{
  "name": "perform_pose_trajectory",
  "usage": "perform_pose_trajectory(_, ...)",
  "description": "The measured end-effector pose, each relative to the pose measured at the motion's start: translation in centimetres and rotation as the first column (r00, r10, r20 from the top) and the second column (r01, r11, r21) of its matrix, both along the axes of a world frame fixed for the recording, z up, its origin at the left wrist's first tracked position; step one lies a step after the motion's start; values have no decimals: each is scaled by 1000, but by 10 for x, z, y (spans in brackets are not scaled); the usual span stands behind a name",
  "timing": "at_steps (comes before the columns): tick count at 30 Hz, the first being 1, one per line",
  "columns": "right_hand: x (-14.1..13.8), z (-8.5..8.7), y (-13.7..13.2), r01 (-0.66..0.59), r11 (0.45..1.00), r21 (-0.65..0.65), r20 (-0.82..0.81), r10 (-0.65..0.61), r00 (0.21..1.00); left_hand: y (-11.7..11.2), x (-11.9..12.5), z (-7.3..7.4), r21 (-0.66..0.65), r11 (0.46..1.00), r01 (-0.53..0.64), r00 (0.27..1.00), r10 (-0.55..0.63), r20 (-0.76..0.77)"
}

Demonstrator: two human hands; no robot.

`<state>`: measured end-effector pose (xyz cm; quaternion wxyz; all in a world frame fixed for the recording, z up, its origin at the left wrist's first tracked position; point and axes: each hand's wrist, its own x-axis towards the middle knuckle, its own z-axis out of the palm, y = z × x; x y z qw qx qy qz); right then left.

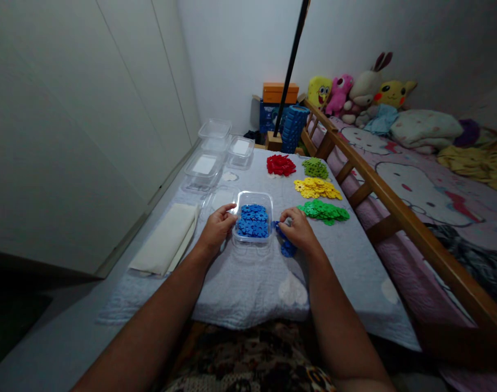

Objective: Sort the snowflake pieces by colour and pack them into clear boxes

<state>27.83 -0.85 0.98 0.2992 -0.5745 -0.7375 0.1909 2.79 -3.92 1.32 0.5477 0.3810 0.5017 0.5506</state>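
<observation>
"Where is the clear box (253, 240)?"

"Mid-table, at the centre of our clock face. Blue flower-shaped pieces (253, 220) lie heaped inside it."

"And the left hand (219, 227)?"

"At nine o'clock, gripping the box by its side wall, thumb and fingers at the rim."

"The right hand (296, 230)?"

"At three, just beside the box. Its fingers are bent together, with dark blue pieces (288, 249) at the tips and under the palm. Whether it pinches one, I can't tell."

"What lies around them?"

"A green pile (324, 211) at three o'clock, past the right hand; a yellow pile (317, 188) at two; a light green pile (315, 167) between one and two; a red pile (280, 165) at one."

"And on the other side?"

"More clear containers (203, 165) stand between ten o'clock and twelve. A folded cream cloth (164, 239) lies between eight and nine, all of it on a pale blue tablecloth (248, 294)."

"Anything off the table?"

"Soft toys (340, 93) sit on the bed (412, 185), well away, towards two."
</observation>
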Motion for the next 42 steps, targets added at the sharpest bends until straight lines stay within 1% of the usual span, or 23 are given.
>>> perform_pose_trajectory(4,1,1,3,47,995,84,-90,-39,995,2,-1,-4,4,1000,4,1000,-4,6)
perform_pose_trajectory(8,-2,9,1,116,979,167,-231,-76,970,2,-1,-6,8,1000,13,1000,-13,6)
perform_pose_trajectory(11,-8,16,-4,169,968,186,-344,-97,934,1,-1,-4,10,1000,13,1000,-13,12)
perform_pose_trajectory(14,-16,21,-10,165,966,199,-384,-78,920,0,-1,-2,1,1000,14,1000,-14,2)
perform_pose_trajectory(17,-25,23,-13,120,972,203,-358,-40,933,-1,0,-1,-8,1000,8,1000,-8,-10)
perform_pose_trajectory(22,-36,22,-12,47,983,178,-250,-1,968,0,0,0,-15,1000,11,1000,-11,-18)
perform_pose_trajectory(26,-40,21,-12,11,989,148,-165,14,986,2,-1,-3,-1,1000,14,1000,-14,-6)
perform_pose_trajectory(30,-41,20,-12,-11,993,122,-127,27,992,2,-1,-4,4,1000,9,1000,-9,-4)
perform_pose_trajectory(34,-41,18,-12,-28,992,123,-108,42,993,1,-1,-3,-5,1000,11,1000,-11,5)
perform_pose_trajectory(38,-39,17,-13,-34,990,137,-126,52,991,2,-1,-4,-11,1000,11,1000,-11,14)
perform_pose_trajectory(42,-30,17,-10,10,984,180,-170,21,985,2,0,-4,-9,1000,9,1000,-9,23)
